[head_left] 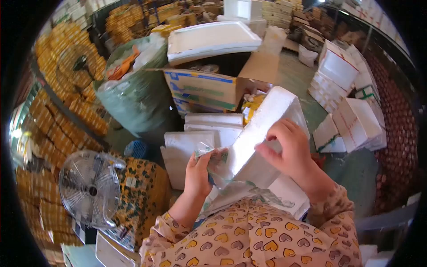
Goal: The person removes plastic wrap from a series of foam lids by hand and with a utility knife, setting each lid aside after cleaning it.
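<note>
A white foam box [278, 104] stands tilted in front of me, its long side facing up. My left hand [199, 172] is at the box's left end, fingers closed on a crumpled piece of clear packing tape [216, 161] with green marks. More clear film [249, 183] with green marks lies along the box's near lower side. My right hand [288, 149] is over the box's right part, fingers curled and thumb held apart from them, with nothing visible between.
White foam lids [189, 140] lean behind the box. Beyond are a cardboard carton [202, 89] with a foam lid on top and a stuffed green sack [138, 98]. A fan [91, 189] stands at left beside a patterned cloth cover [138, 182]. Foam boxes [356, 122] are piled at right.
</note>
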`<move>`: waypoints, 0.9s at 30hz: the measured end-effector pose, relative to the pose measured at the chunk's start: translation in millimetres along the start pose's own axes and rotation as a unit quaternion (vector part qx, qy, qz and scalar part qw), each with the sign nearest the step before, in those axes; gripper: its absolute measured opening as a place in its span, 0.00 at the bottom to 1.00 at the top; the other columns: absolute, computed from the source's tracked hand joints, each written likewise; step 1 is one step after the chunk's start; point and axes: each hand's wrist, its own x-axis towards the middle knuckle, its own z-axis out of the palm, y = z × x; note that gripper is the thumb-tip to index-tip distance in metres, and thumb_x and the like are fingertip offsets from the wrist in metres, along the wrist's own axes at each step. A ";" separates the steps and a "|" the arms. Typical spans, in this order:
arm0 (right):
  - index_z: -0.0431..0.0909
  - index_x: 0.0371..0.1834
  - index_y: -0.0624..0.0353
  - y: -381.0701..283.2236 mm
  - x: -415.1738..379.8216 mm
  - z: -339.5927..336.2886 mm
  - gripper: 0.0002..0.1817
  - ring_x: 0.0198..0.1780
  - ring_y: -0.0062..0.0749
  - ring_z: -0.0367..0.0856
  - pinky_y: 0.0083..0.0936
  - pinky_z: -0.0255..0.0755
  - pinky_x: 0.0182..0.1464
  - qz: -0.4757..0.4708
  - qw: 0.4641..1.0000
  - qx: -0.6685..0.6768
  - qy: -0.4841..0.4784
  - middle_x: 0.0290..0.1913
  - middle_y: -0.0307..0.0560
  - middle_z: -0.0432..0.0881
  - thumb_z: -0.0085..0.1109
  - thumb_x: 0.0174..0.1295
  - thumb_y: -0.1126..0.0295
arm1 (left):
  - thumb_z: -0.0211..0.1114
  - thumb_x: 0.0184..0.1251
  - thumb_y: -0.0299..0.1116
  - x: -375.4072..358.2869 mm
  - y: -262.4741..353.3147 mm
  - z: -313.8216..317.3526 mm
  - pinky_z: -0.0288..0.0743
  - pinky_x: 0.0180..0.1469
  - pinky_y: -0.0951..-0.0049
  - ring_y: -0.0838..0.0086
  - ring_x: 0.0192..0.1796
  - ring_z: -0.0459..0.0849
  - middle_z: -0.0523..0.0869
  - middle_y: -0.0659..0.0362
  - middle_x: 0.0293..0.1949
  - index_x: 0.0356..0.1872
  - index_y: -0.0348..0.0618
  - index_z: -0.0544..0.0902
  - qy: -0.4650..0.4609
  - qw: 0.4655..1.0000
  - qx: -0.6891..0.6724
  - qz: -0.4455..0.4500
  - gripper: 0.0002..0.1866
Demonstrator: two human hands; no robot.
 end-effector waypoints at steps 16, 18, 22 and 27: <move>0.61 0.53 0.65 70.5 -79.1 38.3 0.28 0.45 0.28 0.74 0.25 0.70 0.48 0.342 0.782 0.468 0.228 0.46 0.49 0.73 0.64 0.52 0.70 | 0.48 0.67 0.25 22.4 -76.6 90.9 0.70 0.51 0.69 0.70 0.47 0.77 0.79 0.54 0.42 0.42 0.40 0.71 -0.140 0.990 0.026 -0.001 0.06; 0.61 0.55 0.65 78.8 -86.2 31.1 0.28 0.46 0.28 0.74 0.26 0.69 0.50 0.372 0.736 0.519 0.225 0.48 0.48 0.73 0.63 0.53 0.70 | 0.49 0.67 0.26 25.3 -96.8 97.9 0.71 0.50 0.70 0.72 0.45 0.77 0.78 0.55 0.42 0.41 0.41 0.69 -0.158 0.987 0.025 -0.008 0.04; 0.64 0.55 0.65 97.3 -103.7 27.4 0.24 0.48 0.29 0.73 0.28 0.66 0.53 0.394 0.735 0.511 0.208 0.49 0.47 0.73 0.59 0.57 0.70 | 0.47 0.67 0.26 42.4 -96.7 127.2 0.76 0.46 0.65 0.64 0.44 0.80 0.80 0.51 0.41 0.42 0.38 0.72 -0.032 0.997 0.000 -0.071 0.07; 0.64 0.55 0.65 135.6 -121.3 4.2 0.21 0.48 0.30 0.74 0.27 0.69 0.51 0.385 0.761 0.468 0.232 0.48 0.45 0.74 0.56 0.59 0.71 | 0.49 0.64 0.27 138.7 -100.0 59.6 0.78 0.42 0.65 0.58 0.42 0.81 0.80 0.47 0.37 0.31 0.35 0.72 0.063 0.988 -0.103 -0.091 0.07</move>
